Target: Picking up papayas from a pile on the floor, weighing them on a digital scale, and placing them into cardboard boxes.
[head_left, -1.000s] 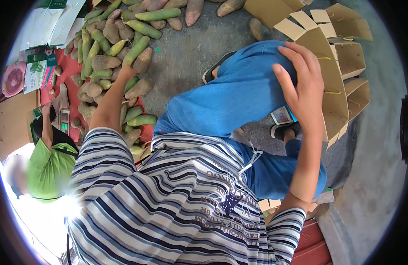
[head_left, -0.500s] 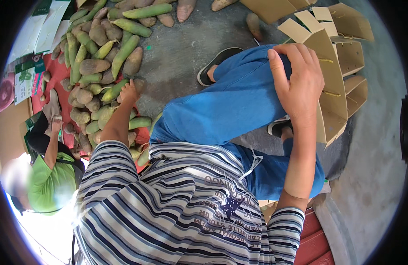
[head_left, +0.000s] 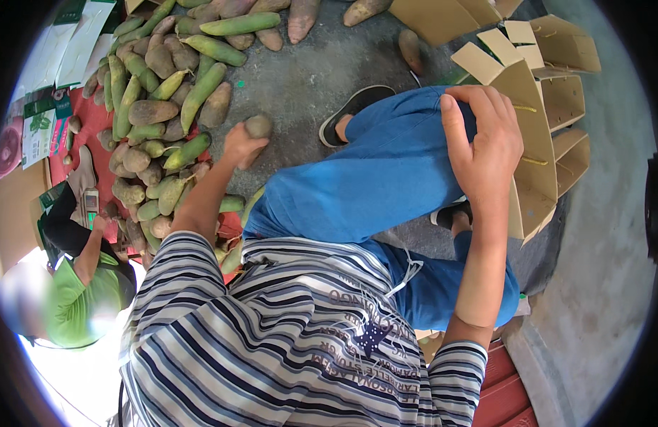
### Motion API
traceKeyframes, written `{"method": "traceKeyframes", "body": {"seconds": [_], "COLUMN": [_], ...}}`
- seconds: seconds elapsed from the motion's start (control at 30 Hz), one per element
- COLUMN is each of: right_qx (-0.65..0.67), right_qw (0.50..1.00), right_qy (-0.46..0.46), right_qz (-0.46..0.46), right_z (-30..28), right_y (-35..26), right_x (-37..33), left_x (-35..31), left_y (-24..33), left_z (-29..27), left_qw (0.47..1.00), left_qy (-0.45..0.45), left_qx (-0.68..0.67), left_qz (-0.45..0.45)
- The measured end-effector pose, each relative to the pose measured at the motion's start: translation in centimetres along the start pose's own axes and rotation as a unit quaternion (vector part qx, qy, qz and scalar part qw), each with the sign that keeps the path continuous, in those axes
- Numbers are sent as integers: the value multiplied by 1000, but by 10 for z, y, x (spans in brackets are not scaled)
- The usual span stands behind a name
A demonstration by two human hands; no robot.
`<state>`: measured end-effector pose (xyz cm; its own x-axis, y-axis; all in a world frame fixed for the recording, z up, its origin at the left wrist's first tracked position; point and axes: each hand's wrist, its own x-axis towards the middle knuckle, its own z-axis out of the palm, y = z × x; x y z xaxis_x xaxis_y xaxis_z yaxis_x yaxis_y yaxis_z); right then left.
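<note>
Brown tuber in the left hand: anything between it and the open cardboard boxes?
Yes. In this view the bent leg in blue trousers lies across the straight line from the tuber, gripped by the left hand, to the cardboard boxes, with the right hand resting on the knee.

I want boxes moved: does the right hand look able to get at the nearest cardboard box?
Probably yes: the right hand, seemingly empty, rests on the trouser leg beside the cardboard box, nothing visible between them.
</note>
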<state>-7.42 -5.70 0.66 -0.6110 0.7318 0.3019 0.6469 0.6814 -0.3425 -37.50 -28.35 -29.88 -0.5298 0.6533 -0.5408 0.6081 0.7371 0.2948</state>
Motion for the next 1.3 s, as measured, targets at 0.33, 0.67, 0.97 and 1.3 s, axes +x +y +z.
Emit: {"method": "traceKeyframes", "body": {"seconds": [0.33, 0.67, 0.97, 1.3], "right_qx": [14, 46, 30, 41], "right_qw": [1000, 999, 998, 999], "right_qy": [18, 12, -45, -15], "right_qz": [-18, -4, 21, 8], "right_z": [8, -1, -8, -11], "right_y": [6, 8, -2, -3], "right_x": [2, 1, 0, -4], "left_x": [65, 105, 90, 44], "left_y": [79, -137, -87, 44], "left_z": [-52, -97, -45, -33], "left_qw": [967, 980, 963, 802], "left_qy": [190, 49, -27, -70], "left_qx": [-27, 126, -216, -581], "left_qz": [167, -148, -162, -118]}}
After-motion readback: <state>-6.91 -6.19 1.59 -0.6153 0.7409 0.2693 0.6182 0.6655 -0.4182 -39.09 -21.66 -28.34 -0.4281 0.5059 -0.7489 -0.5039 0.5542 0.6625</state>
